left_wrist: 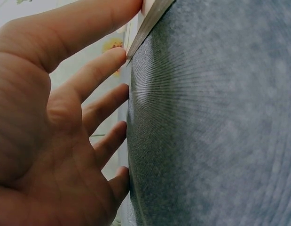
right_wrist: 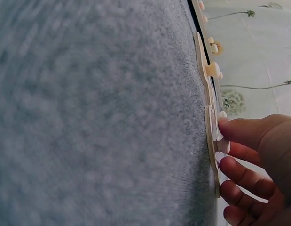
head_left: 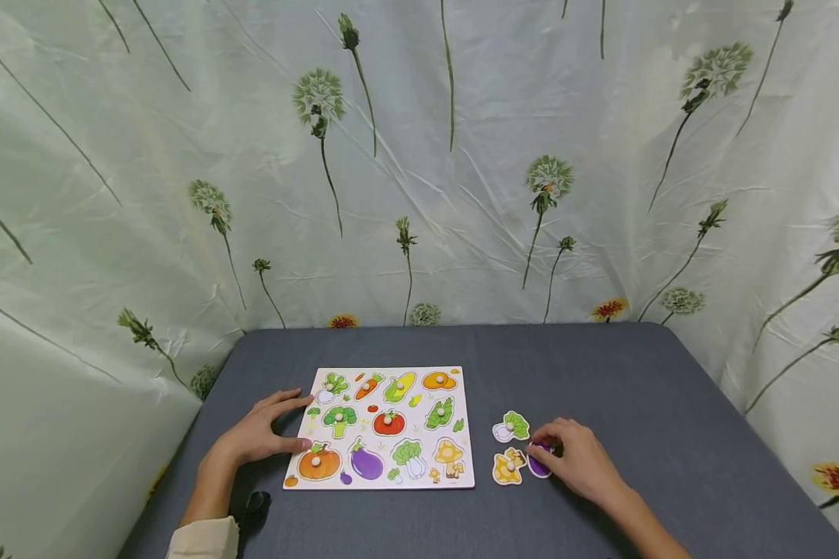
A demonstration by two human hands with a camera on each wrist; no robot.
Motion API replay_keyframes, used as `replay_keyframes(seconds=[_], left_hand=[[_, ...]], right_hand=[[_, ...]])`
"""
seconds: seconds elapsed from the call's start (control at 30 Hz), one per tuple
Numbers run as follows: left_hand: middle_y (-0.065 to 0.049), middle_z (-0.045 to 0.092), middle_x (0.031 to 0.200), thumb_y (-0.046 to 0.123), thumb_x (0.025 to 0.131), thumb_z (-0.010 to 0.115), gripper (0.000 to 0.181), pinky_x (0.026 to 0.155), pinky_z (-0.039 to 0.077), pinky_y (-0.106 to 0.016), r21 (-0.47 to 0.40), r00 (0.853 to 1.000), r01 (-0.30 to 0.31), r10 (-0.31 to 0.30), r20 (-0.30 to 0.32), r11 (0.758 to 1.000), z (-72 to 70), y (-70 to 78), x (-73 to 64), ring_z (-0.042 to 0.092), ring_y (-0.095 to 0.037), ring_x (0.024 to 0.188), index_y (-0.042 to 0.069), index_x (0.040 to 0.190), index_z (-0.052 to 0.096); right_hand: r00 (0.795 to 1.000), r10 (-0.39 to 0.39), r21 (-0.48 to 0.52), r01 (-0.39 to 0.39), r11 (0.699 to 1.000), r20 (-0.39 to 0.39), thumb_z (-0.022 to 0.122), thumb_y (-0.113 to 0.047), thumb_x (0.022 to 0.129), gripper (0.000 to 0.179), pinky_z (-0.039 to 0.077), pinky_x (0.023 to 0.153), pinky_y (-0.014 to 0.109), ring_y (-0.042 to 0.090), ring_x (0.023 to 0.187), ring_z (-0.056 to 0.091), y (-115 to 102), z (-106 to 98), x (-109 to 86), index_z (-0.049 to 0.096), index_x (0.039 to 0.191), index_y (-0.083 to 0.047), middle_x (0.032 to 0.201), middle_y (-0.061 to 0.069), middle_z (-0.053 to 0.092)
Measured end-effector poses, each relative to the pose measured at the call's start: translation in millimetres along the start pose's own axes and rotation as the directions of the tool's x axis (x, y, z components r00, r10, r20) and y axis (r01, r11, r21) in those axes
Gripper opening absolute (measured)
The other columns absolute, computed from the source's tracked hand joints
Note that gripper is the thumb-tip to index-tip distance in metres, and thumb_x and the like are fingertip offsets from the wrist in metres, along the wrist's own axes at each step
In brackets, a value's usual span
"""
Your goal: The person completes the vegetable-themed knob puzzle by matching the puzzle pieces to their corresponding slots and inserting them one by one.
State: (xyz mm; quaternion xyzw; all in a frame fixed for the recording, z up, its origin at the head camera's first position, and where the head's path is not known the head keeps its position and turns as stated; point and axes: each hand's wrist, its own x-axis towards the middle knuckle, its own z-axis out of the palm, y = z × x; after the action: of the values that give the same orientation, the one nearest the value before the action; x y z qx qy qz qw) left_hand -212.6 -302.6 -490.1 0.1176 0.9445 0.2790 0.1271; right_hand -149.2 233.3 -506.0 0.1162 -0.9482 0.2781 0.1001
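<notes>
A white vegetable puzzle board lies flat, with printed vegetables and small knobs on several of them. My left hand spreads along its left side, thumb and fingertips at the edge; the left wrist view shows the fingers extended. To the right of the board, my right hand pinches the knob of a purple eggplant piece, partly covered by the fingers. Beside it lie a yellow mushroom piece and a green-and-white leafy vegetable piece, knobs up.
A dark grey cloth covers the table. Near the left wrist sits a black object. Behind the table hangs a pale curtain with a dandelion print, also running down both sides.
</notes>
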Motion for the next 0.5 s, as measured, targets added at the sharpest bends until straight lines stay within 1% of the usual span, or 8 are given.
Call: replay_keyframes(seconds=[0.13, 0.2, 0.4, 0.5], left_hand=[[-0.02, 0.033, 0.164, 0.051, 0.077, 0.086, 0.09, 0.108, 0.028, -0.079, -0.001, 1.0, -0.003, 0.003, -0.001, 1.0, -0.3, -0.5, 0.2, 0.022, -0.054, 0.149, 0.018, 0.154, 0.05], [-0.02, 0.034, 0.164, 0.051, 0.077, 0.086, 0.09, 0.108, 0.029, -0.079, 0.0, 1.0, -0.004, 0.004, -0.002, 1.0, -0.3, -1.1, 0.7, 0.022, -0.054, 0.149, 0.019, 0.154, 0.05], [-0.02, 0.034, 0.164, 0.052, 0.077, 0.085, 0.091, 0.108, 0.029, -0.079, 0.01, 1.0, -0.007, 0.007, -0.004, 1.0, 0.0, -2.6, 1.3, 0.023, -0.054, 0.149, 0.019, 0.154, 0.051], [-0.02, 0.034, 0.164, 0.052, 0.077, 0.085, 0.091, 0.108, 0.028, -0.079, 0.006, 1.0, -0.006, 0.006, -0.001, 1.0, 0.1, -2.4, 1.1, 0.022, -0.054, 0.149, 0.019, 0.154, 0.05]], right_hand=[[0.999, 0.031, 0.017, -0.032, 0.999, 0.03, 0.087, -0.022, 0.082, 0.012, 0.047, 0.069, 0.023, 0.001, 0.076, 0.055, 1.0, -0.6, -0.2, 0.077, 0.083, -0.027, 0.079, -0.018, 0.061], [0.998, 0.053, 0.026, -0.054, 0.998, 0.036, 0.088, -0.022, 0.082, 0.012, 0.047, 0.069, 0.023, 0.001, 0.075, 0.055, 1.4, -1.3, -0.3, 0.076, 0.084, -0.025, 0.079, -0.016, 0.062], [0.991, 0.127, 0.052, -0.129, 0.99, 0.048, 0.091, -0.024, 0.078, 0.016, 0.046, 0.066, 0.021, 0.004, 0.073, 0.052, 2.2, -3.2, -3.1, 0.076, 0.083, -0.021, 0.078, -0.01, 0.062], [0.989, 0.141, 0.062, -0.144, 0.988, 0.042, 0.092, -0.026, 0.077, 0.019, 0.047, 0.067, 0.021, 0.003, 0.073, 0.052, 3.2, -3.9, -5.4, 0.075, 0.082, -0.02, 0.078, -0.009, 0.062]])
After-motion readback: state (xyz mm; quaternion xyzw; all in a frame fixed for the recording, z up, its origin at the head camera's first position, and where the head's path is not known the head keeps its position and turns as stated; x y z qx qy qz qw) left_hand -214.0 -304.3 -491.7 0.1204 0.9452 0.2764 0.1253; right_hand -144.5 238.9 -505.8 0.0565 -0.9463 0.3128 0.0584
